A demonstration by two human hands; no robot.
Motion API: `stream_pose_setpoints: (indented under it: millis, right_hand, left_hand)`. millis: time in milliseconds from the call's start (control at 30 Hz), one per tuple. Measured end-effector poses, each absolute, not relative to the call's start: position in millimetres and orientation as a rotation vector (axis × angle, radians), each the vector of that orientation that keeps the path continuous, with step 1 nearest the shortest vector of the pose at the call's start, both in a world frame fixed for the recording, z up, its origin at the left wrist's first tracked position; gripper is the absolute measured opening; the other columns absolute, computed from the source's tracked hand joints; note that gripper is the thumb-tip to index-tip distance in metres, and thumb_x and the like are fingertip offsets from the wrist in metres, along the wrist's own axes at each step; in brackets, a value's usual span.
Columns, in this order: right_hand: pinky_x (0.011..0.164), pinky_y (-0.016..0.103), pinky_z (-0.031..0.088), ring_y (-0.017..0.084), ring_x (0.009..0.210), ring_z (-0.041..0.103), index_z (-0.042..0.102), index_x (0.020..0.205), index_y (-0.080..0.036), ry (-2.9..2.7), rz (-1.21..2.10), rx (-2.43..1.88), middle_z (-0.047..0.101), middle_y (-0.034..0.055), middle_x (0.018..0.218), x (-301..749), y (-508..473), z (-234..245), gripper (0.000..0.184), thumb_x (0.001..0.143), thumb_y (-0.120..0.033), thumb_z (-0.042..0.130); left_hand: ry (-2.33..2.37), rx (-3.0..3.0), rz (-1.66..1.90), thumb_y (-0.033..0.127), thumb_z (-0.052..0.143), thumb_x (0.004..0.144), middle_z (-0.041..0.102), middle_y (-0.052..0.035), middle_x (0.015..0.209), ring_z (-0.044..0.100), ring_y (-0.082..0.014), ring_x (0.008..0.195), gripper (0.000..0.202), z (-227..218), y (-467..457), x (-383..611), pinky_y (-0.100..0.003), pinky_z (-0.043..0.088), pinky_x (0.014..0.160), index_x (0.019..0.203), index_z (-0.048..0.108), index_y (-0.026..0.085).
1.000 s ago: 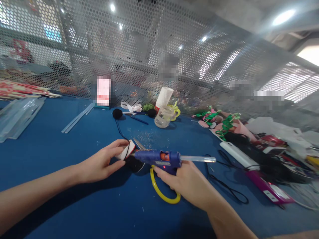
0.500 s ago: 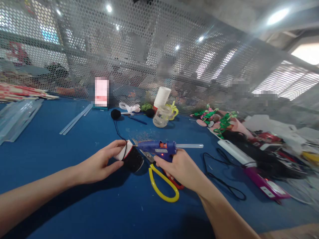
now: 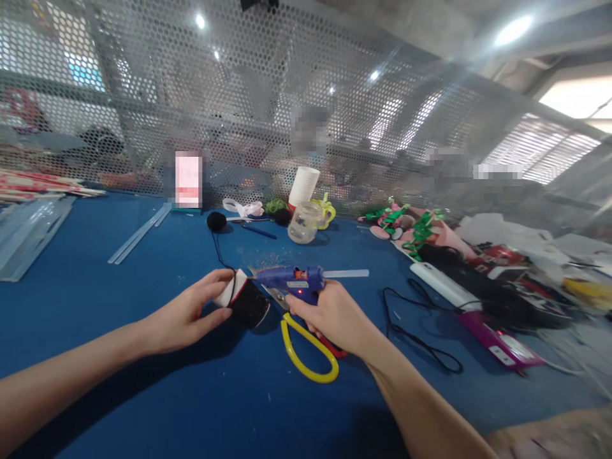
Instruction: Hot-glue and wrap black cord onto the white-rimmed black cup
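My right hand (image 3: 335, 313) is closed around the grip of a blue hot glue gun (image 3: 289, 278) with a clear glue stick poking out of its back. The gun's nozzle points left at a small black and white round piece (image 3: 243, 298) on the blue table (image 3: 143, 382). My left hand (image 3: 184, 315) pinches that piece by its white side, thumb below and fingers above. Scissors with yellow and red handles (image 3: 306, 347) lie on the table under my right hand.
A perforated metal screen (image 3: 287, 115) walls off the back of the table. In front of it stand a white paper cup stack (image 3: 303, 186), a clear mug (image 3: 302, 224) and a black pom-pom (image 3: 216, 221). Glue sticks (image 3: 138, 234) lie left; craft pieces and cables crowd the right.
My right hand has carried the glue gun left and further away, bringing its nozzle onto the black and white piece. The scissors beneath it are now uncovered. My left hand has kept its hold.
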State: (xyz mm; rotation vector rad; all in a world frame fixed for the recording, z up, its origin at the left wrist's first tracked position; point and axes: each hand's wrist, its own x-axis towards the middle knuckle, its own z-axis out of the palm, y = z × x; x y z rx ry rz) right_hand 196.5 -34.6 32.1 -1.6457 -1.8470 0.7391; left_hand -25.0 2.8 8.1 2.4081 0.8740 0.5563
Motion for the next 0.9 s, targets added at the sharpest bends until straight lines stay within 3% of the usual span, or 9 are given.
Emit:
stream_pose_setpoints:
  millis: [300, 467, 633, 700, 900]
  right_hand:
    - [0.035, 0.019, 0.035, 0.007, 0.029, 0.04, 0.052, 0.055, -0.016, -1.725, 0.932, -1.629, 0.043, -0.0059, 0.034, 198.8, -26.8, 30.6, 0.021, 0.07, -0.03, 0.048]
    - [0.041, 0.02, 0.036, 0.006, 0.032, 0.039, 0.047, 0.053, -0.016, -1.585, 1.014, -1.418, 0.041, -0.0075, 0.034, 211.5, -15.7, 25.5, 0.019, 0.067, -0.027, 0.054]
    - [0.051, 0.021, 0.042, 0.009, 0.051, 0.053, 0.052, 0.069, -0.015, -1.332, 0.816, -1.536, 0.059, -0.0003, 0.059, 224.2, 6.0, 12.0, 0.014, 0.064, -0.026, 0.058]
    - [0.051, 0.021, 0.042, 0.01, 0.051, 0.054, 0.053, 0.066, -0.014, -1.342, 0.769, -1.592, 0.06, 0.0015, 0.061, 228.8, 14.7, 3.3, 0.014, 0.066, -0.028, 0.055]
    - [0.04, 0.025, 0.038, 0.012, 0.033, 0.047, 0.046, 0.046, -0.017, -1.412, 0.671, -1.847, 0.051, 0.0022, 0.039, 238.5, 32.1, -21.4, 0.033, 0.075, -0.034, 0.044]
  left_hand:
    - [0.863, 2.49, 0.553, 0.019, 0.037, 0.081, 0.036, -0.0112, 0.122, 0.038, -0.0205, 0.112, 0.02, 11.1, 0.5, -24.5, -0.03, 0.032, 0.095, 0.098, 0.046, 0.013]
    - [0.88, 2.515, 0.553, 0.019, 0.038, 0.081, 0.036, -0.0118, 0.122, 0.038, -0.0198, 0.112, 0.02, 10.3, 0.5, -24.4, -0.029, 0.032, 0.096, 0.097, 0.047, 0.012]
    - [0.86, 2.556, 0.578, 0.017, 0.038, 0.08, 0.036, -0.0122, 0.121, 0.039, -0.0189, 0.111, 0.016, 9.7, -0.3, -24.2, -0.029, 0.033, 0.095, 0.094, 0.046, 0.013]
    - [0.852, 2.572, 0.595, 0.016, 0.038, 0.08, 0.038, -0.012, 0.12, 0.04, -0.0186, 0.11, 0.015, 9.4, -1.2, -23.5, -0.029, 0.034, 0.094, 0.093, 0.046, 0.013]
    - [0.853, 2.636, 0.629, 0.015, 0.039, 0.079, 0.04, -0.0134, 0.118, 0.042, -0.02, 0.108, 0.014, 8.0, -2.2, -21.6, -0.03, 0.038, 0.091, 0.089, 0.048, 0.012]
